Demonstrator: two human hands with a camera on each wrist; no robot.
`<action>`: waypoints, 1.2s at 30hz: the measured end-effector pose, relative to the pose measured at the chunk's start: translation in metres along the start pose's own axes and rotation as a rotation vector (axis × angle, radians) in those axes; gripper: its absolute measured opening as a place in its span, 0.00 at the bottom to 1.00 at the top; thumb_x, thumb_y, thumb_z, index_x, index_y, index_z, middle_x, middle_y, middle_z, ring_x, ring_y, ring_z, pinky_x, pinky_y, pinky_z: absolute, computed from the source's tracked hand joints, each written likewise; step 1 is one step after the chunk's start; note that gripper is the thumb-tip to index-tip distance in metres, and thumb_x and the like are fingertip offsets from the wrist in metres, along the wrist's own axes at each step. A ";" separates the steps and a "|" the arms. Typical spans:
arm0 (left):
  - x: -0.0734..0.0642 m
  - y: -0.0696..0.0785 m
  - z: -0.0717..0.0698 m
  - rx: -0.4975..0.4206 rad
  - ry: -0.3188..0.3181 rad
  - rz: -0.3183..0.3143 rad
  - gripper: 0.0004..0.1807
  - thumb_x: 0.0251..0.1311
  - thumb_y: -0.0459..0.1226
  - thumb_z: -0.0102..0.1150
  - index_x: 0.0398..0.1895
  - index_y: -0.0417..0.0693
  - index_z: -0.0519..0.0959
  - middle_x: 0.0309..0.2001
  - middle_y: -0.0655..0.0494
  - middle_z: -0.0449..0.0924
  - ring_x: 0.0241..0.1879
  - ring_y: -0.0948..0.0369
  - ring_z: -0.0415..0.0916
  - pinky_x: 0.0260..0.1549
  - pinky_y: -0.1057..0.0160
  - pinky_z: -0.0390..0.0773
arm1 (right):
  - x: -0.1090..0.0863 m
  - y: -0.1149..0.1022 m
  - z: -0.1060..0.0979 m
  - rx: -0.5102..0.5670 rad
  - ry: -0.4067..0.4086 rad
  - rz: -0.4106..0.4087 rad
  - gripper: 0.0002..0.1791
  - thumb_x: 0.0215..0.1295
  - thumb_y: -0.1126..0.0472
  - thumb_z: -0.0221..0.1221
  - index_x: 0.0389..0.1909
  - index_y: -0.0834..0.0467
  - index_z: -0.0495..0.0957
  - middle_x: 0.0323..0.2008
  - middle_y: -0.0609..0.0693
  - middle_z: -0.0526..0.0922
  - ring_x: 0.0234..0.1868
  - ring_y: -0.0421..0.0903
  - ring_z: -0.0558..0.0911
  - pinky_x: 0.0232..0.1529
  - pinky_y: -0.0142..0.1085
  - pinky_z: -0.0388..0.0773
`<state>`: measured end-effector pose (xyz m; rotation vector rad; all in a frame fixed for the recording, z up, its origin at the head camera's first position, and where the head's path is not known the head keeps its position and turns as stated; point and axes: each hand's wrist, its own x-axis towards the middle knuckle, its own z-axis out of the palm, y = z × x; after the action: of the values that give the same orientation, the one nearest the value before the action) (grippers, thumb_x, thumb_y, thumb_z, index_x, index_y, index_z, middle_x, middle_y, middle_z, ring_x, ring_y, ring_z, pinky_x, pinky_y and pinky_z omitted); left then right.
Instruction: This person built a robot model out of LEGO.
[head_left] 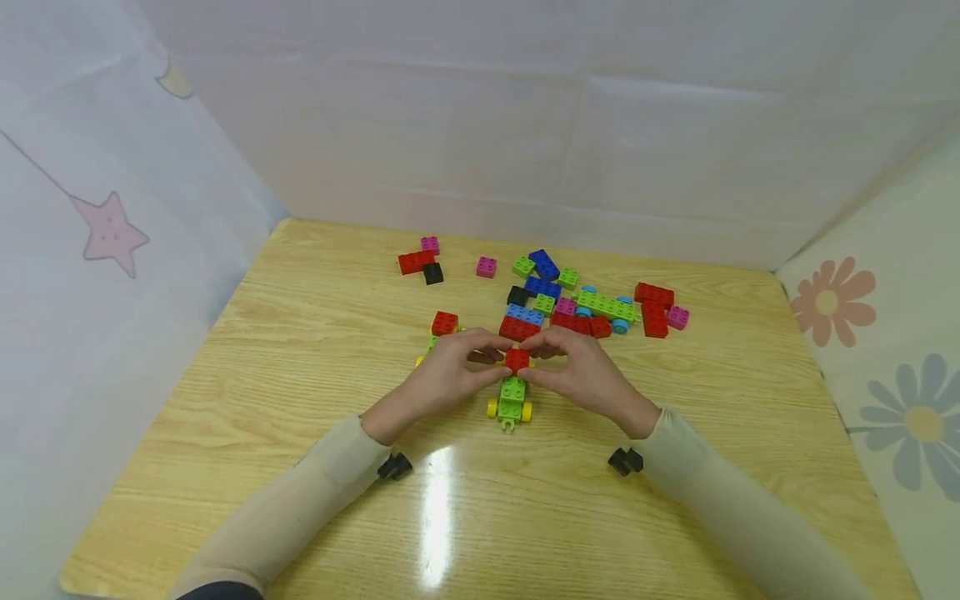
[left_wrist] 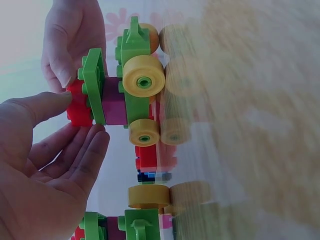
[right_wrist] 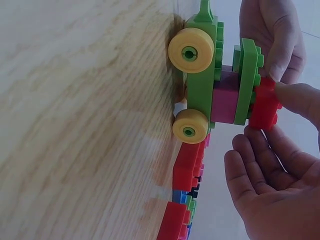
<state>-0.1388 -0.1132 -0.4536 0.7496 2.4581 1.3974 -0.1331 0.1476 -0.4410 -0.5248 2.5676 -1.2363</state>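
Observation:
A toy car with a green wheeled base (head_left: 511,410) and yellow wheels (left_wrist: 143,76) stands on the table between both hands. On its base sits a purple block (left_wrist: 114,105), topped by a green brick (right_wrist: 246,82) and a small red brick (head_left: 517,359). My left hand (head_left: 459,367) pinches the red brick from the left, thumb at the near side and fingers at the far side. From the right, my right hand (head_left: 585,372) holds the same brick with thumb and fingertips. The red brick sits against the green studs.
Partly behind the left hand stands a second car with a red brick (head_left: 445,322) on top. Several loose bricks lie beyond the hands, among them a blue brick (head_left: 543,265) and a pink brick (head_left: 486,267). A green base with blue wheels (head_left: 607,307) is at the right.

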 end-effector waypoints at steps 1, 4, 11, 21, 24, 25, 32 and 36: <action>0.000 0.000 0.000 0.000 0.000 0.000 0.20 0.76 0.37 0.72 0.68 0.45 0.86 0.63 0.50 0.88 0.60 0.52 0.90 0.60 0.56 0.91 | 0.000 0.000 0.000 0.000 0.001 0.001 0.22 0.73 0.49 0.76 0.63 0.48 0.87 0.62 0.47 0.89 0.65 0.58 0.88 0.70 0.62 0.84; 0.001 -0.001 0.000 -0.005 -0.002 -0.006 0.20 0.76 0.37 0.72 0.68 0.45 0.86 0.63 0.50 0.88 0.59 0.52 0.90 0.60 0.56 0.91 | 0.001 0.001 0.000 -0.005 0.003 0.001 0.21 0.73 0.49 0.75 0.62 0.48 0.87 0.62 0.47 0.89 0.64 0.58 0.88 0.70 0.62 0.84; 0.001 -0.001 0.000 -0.002 0.001 -0.004 0.19 0.76 0.37 0.72 0.67 0.46 0.87 0.62 0.52 0.88 0.58 0.54 0.90 0.59 0.57 0.92 | 0.001 -0.001 0.000 -0.005 0.011 0.016 0.20 0.73 0.48 0.76 0.62 0.48 0.88 0.62 0.46 0.90 0.65 0.57 0.88 0.70 0.62 0.84; 0.001 -0.001 0.000 -0.014 -0.004 -0.004 0.19 0.76 0.38 0.72 0.67 0.46 0.87 0.62 0.52 0.89 0.58 0.54 0.90 0.60 0.57 0.91 | 0.001 -0.002 0.002 -0.003 0.012 0.035 0.20 0.72 0.48 0.76 0.61 0.48 0.89 0.61 0.46 0.90 0.64 0.57 0.88 0.69 0.61 0.85; 0.000 -0.001 0.000 -0.010 -0.004 -0.007 0.20 0.76 0.38 0.72 0.67 0.46 0.87 0.62 0.52 0.89 0.58 0.54 0.90 0.60 0.57 0.91 | 0.001 -0.002 0.002 0.001 0.012 0.031 0.20 0.72 0.48 0.76 0.61 0.47 0.89 0.60 0.46 0.90 0.63 0.57 0.88 0.69 0.60 0.85; 0.001 -0.001 0.000 -0.008 -0.004 -0.008 0.20 0.76 0.38 0.72 0.67 0.46 0.87 0.62 0.52 0.89 0.58 0.54 0.90 0.60 0.57 0.91 | 0.001 -0.002 0.002 0.002 0.012 0.031 0.20 0.72 0.48 0.76 0.61 0.47 0.89 0.60 0.45 0.90 0.63 0.57 0.88 0.69 0.60 0.85; 0.000 -0.001 0.000 0.005 -0.009 -0.013 0.20 0.76 0.38 0.72 0.68 0.46 0.87 0.62 0.52 0.89 0.58 0.54 0.90 0.61 0.57 0.91 | 0.002 -0.001 0.002 0.013 0.009 0.038 0.19 0.72 0.48 0.76 0.60 0.46 0.89 0.60 0.44 0.90 0.64 0.57 0.88 0.69 0.61 0.85; 0.000 -0.001 0.000 0.004 -0.013 -0.016 0.20 0.76 0.38 0.72 0.68 0.46 0.86 0.63 0.52 0.88 0.59 0.53 0.90 0.61 0.56 0.91 | 0.002 -0.001 0.002 0.019 0.011 0.031 0.18 0.72 0.49 0.76 0.60 0.46 0.89 0.60 0.44 0.90 0.63 0.57 0.88 0.69 0.61 0.85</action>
<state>-0.1390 -0.1134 -0.4540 0.7356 2.4525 1.3783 -0.1335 0.1448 -0.4419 -0.4739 2.5600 -1.2557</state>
